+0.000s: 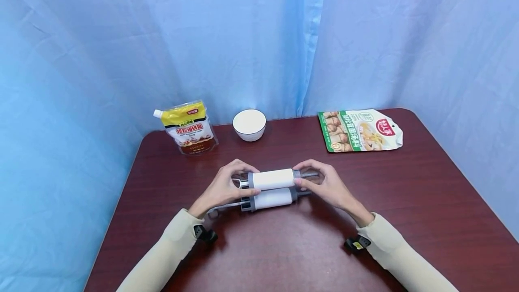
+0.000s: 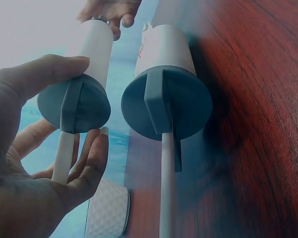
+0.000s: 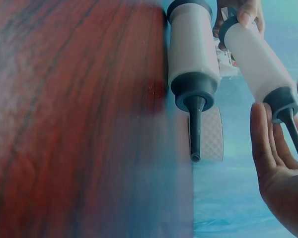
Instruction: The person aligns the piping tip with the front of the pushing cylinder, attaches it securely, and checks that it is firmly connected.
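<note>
Two white-barrelled syringes with grey end caps, long nozzles and plunger rods lie side by side near the middle of the table. My left hand point(image 1: 223, 187) grips the far syringe point(image 1: 272, 179) at its plunger end, thumb and fingers around the grey cap. At its nozzle end, my right hand point(image 1: 326, 186) holds the other cap between thumb and fingers. In the wrist views this syringe is raised higher than the near one. The near syringe point(image 1: 272, 198) rests on the table untouched, its nozzle point(image 3: 195, 131) pointing right and its thin rod point(image 2: 167, 198) pointing left.
A yellow, white and brown spouted pouch point(image 1: 190, 130) stands at the back left of the dark red table point(image 1: 284, 256). Beside it is a white bowl point(image 1: 249, 137). A green and white food packet point(image 1: 361, 130) lies at the back right. Blue curtains point(image 1: 227, 35) hang behind.
</note>
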`<state>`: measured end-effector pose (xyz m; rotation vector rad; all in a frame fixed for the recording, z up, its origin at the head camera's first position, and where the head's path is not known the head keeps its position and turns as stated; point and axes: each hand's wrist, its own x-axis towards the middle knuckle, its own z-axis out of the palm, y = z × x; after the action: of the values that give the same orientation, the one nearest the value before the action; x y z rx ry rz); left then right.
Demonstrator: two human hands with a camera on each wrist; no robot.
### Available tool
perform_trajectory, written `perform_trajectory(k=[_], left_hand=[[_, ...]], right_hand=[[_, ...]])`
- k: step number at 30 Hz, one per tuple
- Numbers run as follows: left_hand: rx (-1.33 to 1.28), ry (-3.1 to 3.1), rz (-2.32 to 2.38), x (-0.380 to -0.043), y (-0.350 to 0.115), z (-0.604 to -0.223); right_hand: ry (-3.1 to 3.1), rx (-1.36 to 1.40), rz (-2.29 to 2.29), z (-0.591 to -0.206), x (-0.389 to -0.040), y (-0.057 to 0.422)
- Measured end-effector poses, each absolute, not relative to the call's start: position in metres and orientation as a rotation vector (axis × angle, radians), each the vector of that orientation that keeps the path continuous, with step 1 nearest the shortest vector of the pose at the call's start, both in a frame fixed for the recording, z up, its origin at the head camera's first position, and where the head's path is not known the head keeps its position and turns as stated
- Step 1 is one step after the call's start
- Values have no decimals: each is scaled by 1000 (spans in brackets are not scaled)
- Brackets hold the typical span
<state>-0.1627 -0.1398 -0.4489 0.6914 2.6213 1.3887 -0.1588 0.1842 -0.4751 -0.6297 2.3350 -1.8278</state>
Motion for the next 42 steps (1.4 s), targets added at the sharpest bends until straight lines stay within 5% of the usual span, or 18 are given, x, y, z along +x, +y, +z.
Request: perform_trajectory(k=[42], left_hand=[[697, 2692, 1326, -173, -129, -451]], right_hand=[[2254, -468, -1810, -476, -170, 188]])
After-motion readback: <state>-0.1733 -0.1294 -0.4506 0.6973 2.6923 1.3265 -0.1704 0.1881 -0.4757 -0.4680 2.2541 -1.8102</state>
